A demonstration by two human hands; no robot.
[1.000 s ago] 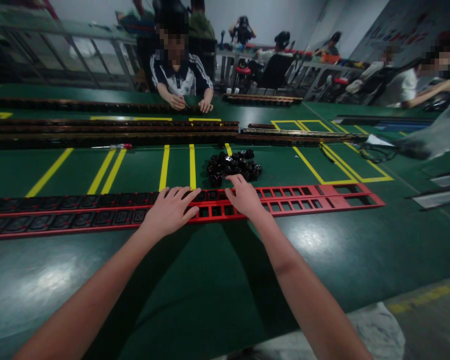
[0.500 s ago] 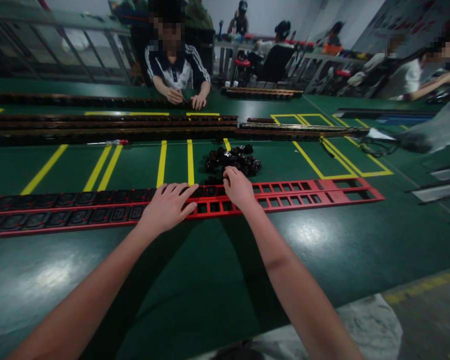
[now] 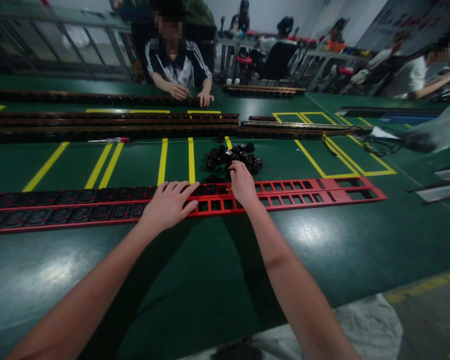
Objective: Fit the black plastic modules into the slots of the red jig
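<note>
Two long red perforated strips (image 3: pixel 339 198) lie side by side across the green table. Black socket inserts (image 3: pixel 81 213) fill their left portions, while rectangular openings show on the right. My left hand (image 3: pixel 168 204) rests palm down over the strips with its fingers spread, where the inserts give way to openings. Just behind the strips sits a heap of small black parts (image 3: pixel 252 162). Reaching over the strips, my right hand (image 3: pixel 243 186) has its fingers curled together at the heap's near edge. Whatever lies between those fingertips is hidden.
Long dark strips (image 3: pixel 116 128) run across the table behind a red-handled screwdriver (image 3: pixel 122 140). Yellow tape lines (image 3: pixel 191 161) mark the surface. Opposite me sits a co-worker (image 3: pixel 178 67) with both hands at another strip. A clear plastic bag (image 3: pixel 431 132) lies at right.
My right hand has shifted slightly away from me and to the right, toward the heap. My left hand stays in place on the strips. The view has tilted very slightly.
</note>
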